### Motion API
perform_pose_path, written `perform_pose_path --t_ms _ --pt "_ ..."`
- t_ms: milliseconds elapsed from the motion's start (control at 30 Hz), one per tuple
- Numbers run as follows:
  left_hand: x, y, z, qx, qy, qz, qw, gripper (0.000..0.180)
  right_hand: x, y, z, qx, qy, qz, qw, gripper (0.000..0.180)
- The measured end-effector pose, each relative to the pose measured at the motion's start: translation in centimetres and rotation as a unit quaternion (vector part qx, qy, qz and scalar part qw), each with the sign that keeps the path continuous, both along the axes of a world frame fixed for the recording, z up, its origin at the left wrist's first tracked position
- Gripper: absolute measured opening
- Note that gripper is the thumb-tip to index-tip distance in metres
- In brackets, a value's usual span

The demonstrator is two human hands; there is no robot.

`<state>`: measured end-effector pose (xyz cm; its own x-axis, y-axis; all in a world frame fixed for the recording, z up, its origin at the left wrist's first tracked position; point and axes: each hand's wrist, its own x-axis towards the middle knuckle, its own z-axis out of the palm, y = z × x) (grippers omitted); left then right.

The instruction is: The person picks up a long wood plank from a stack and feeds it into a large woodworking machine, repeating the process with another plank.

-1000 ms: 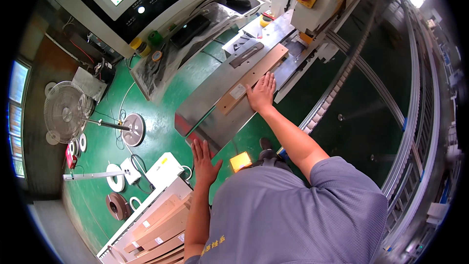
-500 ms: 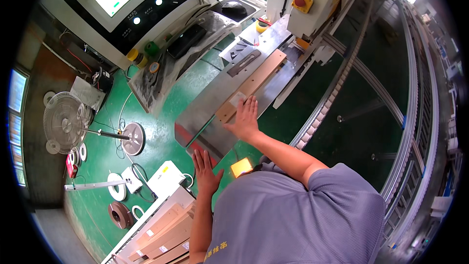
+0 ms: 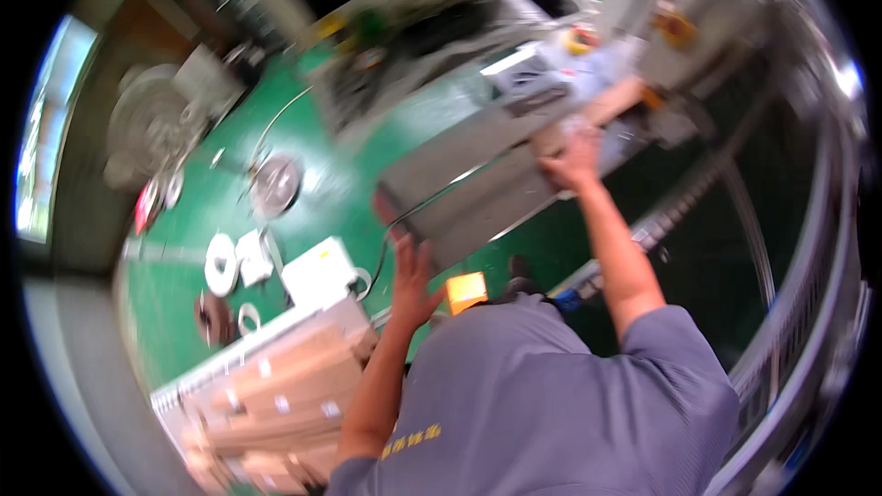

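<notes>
The frame is smeared by motion. A long light-brown board [image 3: 614, 103] lies along the grey metal table [image 3: 459, 220] and reaches toward the machine head at the upper right. My right hand [image 3: 577, 163] rests on the near end of this board, fingers stretched forward and thumb out to the left. My left hand [image 3: 412, 283] is raised beside the table's near left corner, fingers extended and thumb apart, holding nothing. Whether it touches the table edge cannot be made out.
Stacked brown boards [image 3: 294, 395] lie at the lower left. A yellow box [image 3: 466, 290] sits on the floor near my feet. A curved roller conveyor [image 3: 680, 211] runs along the right. A white box [image 3: 319, 271] and a standing fan [image 3: 152, 129] are to the left.
The board has slid farther along the table toward the machine head, with my right hand following it forward. My left hand stays near the table corner. The view has turned and blurred.
</notes>
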<state>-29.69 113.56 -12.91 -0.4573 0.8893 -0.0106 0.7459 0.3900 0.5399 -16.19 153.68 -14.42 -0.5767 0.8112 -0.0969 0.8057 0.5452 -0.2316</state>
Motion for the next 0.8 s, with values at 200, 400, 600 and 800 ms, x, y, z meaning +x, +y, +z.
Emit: perform_pose_path --t_ms 200,400,600,800 --pt "-0.3 -1.8 -0.5 0.017 -0.020 0.043 0.999 0.092 5.2 10.2 -3.2 0.143 -0.006 0.019 0.990 0.107" --pt "-0.1 -13.4 -3.9 -0.057 -0.001 0.212 0.976 0.083 9.7 21.5 -7.1 0.105 0.116 -0.002 0.988 0.109" --pt "0.2 -25.3 -4.7 -0.225 -0.017 0.331 0.916 0.073 6.3 18.7 -8.8 0.176 0.107 -0.065 0.976 0.084" --pt "-0.8 -27.4 -5.6 -0.175 0.024 0.255 0.951 0.066 -1.9 -5.2 -3.8 0.007 0.334 0.174 0.926 0.061"
